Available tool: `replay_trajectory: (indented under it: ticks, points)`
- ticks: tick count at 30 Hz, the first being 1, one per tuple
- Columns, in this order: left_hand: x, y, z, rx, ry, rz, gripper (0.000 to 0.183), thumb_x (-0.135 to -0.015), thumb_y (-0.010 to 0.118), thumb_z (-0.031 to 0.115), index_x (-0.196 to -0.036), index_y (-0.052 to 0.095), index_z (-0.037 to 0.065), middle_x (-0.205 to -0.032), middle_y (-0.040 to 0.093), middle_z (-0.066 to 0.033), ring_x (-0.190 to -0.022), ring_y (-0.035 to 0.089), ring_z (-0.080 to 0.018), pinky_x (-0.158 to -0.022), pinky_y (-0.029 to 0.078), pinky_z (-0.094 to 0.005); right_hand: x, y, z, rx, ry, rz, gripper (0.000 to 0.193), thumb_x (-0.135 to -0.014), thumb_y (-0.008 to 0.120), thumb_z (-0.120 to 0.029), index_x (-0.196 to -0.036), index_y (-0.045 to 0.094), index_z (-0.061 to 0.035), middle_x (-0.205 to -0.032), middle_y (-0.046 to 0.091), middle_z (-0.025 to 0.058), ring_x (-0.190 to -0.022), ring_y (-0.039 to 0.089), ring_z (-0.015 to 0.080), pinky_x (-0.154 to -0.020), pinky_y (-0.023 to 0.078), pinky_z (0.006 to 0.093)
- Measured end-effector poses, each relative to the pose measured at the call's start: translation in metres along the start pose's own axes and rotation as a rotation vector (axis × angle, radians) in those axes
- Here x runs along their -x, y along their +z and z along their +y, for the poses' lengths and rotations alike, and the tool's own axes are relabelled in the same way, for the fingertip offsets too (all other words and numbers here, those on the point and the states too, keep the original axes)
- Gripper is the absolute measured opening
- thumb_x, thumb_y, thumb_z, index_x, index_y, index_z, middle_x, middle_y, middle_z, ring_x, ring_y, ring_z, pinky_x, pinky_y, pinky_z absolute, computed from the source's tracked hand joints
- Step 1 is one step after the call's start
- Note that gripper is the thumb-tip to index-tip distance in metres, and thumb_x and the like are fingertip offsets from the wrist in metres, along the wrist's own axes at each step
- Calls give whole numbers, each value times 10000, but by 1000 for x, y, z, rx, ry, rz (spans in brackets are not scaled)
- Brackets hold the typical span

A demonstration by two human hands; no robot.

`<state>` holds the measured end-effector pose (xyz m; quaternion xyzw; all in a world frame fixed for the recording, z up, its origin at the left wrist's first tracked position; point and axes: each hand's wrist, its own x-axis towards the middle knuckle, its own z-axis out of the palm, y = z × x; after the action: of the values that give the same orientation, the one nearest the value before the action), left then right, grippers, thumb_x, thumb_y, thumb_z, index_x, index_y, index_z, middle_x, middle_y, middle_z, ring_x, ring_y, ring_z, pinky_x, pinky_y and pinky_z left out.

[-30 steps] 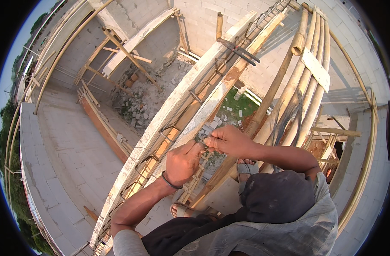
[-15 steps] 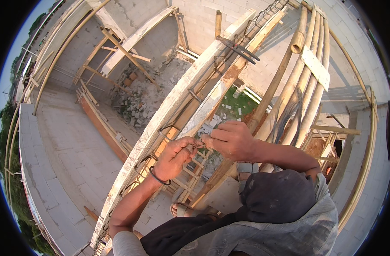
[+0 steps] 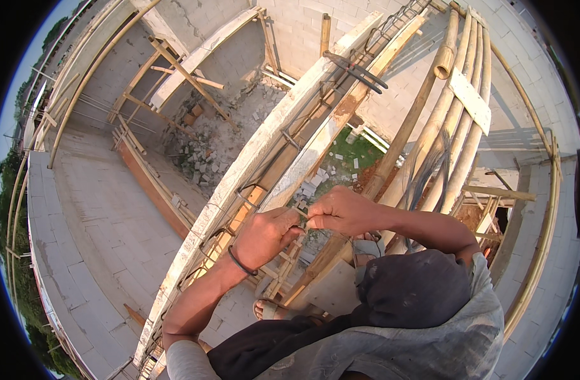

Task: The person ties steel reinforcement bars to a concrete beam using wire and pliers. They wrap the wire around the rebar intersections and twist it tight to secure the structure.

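Observation:
My left hand [image 3: 264, 238] and my right hand [image 3: 342, 210] meet fingertip to fingertip above the inner edge of a long wooden formwork channel. Both are closed in a pinch. A thin, short, wire-like piece [image 3: 302, 214] shows between the fingertips; its ends are mostly covered by the fingers. Below the left hand runs the formwork's rebar cage, with bent steel stirrups [image 3: 251, 190]. Long-handled pincers [image 3: 356, 71] lie across the top of the formwork farther off. A bundle of dark thin wire [image 3: 437, 174] rests on bamboo poles to the right.
The white-crusted formwork board [image 3: 264, 144] crosses the view diagonally. Bamboo poles [image 3: 462, 114] with a pale plank [image 3: 470, 101] on them run along the right. Far below lie rubble [image 3: 204, 152] and grass [image 3: 352, 155]. Grey block walls [image 3: 112, 190] surround the drop. My sandalled foot [image 3: 268, 310] stands below.
My left hand has rolled over, so its back now faces up, and moved slightly right. My right hand has shifted a little right and down. The fingertips stay close together.

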<state>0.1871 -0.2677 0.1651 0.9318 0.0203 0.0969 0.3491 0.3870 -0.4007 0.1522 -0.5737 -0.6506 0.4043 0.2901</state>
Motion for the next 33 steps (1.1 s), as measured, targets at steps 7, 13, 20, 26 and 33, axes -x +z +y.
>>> replay_trajectory:
  ticks: [7, 13, 20, 26, 33]
  points:
    - [-2, 0, 8, -12, -157, 83, 177, -810, 758, 79, -893, 611, 25, -747, 593, -124, -694, 638, -332, -593, 483, -418, -1, -3, 4, -129, 9, 7, 196, -909, 603, -178, -982, 704, -26, -745, 637, 100, -661, 626, 272, -609, 465, 396]
    - [-1, -9, -2, 219, -124, 15, 178, -792, 758, 50, -887, 610, 24, -747, 596, -137, -684, 627, -334, -596, 480, -406, 8, -1, -9, 679, -504, 299, 173, -858, 656, -188, -998, 675, -88, -751, 558, 12, -611, 584, 195, -574, 470, 348]
    - [3, 4, 7, -235, 54, 88, 179, -786, 709, 80, -814, 534, 53, -726, 514, -89, -607, 605, -261, -508, 469, -366, 5, 6, -12, 509, -495, 377, 209, -802, 731, -269, -809, 597, -108, -714, 535, 10, -593, 589, 211, -501, 448, 375]
    - [6, 5, 11, -432, 184, 224, 148, -792, 683, 102, -822, 539, 81, -706, 474, -54, -559, 568, -208, -475, 442, -357, 7, 21, -19, 203, -250, 333, 239, -801, 770, -297, -784, 631, -103, -669, 552, 34, -569, 589, 231, -502, 445, 382]
    - [0, -1, 20, 23, -133, 170, 213, -841, 685, 170, -974, 623, 15, -826, 595, -140, -660, 630, -324, -560, 495, -406, 7, 10, -17, 424, -402, 513, 239, -792, 792, -303, -779, 674, -95, -673, 561, 39, -583, 580, 224, -514, 435, 372]
